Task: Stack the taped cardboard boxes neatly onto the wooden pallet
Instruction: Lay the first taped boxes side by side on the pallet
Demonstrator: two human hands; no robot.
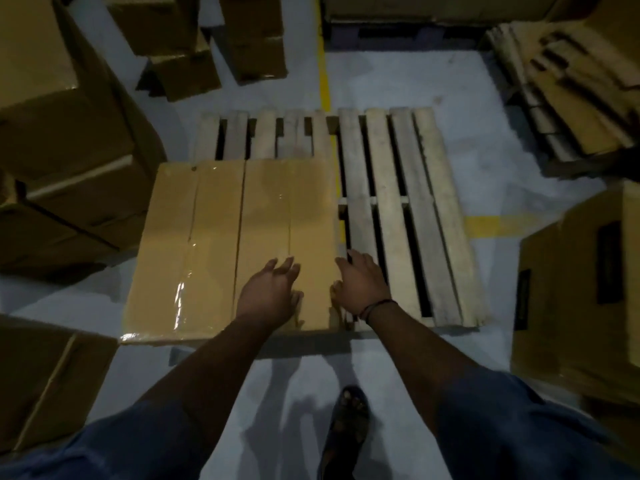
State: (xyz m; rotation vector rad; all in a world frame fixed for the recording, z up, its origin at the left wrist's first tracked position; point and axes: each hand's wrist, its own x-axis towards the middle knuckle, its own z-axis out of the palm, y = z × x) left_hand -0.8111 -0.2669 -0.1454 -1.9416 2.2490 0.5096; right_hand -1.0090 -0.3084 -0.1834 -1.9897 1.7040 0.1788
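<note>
**Two taped boxes on pallet, hands at right-hand box**

Left hand (pixel 272 292): fingers loosely spread, palm down over the near top of the right-hand box (pixel 287 216); contact could not be told. Right hand (pixel 360 285): fingers fairly straight, laid along that box's right edge, gripping nothing. Left-hand box (pixel 180 244): touching the first, glossy tape along its seam. Both sat on the left half of the wooden pallet (pixel 391 202), slats bare to the right. Loose cartons (pixel 52 116) stood left; flattened cardboard (pixel 571 81) lay far right.
</note>
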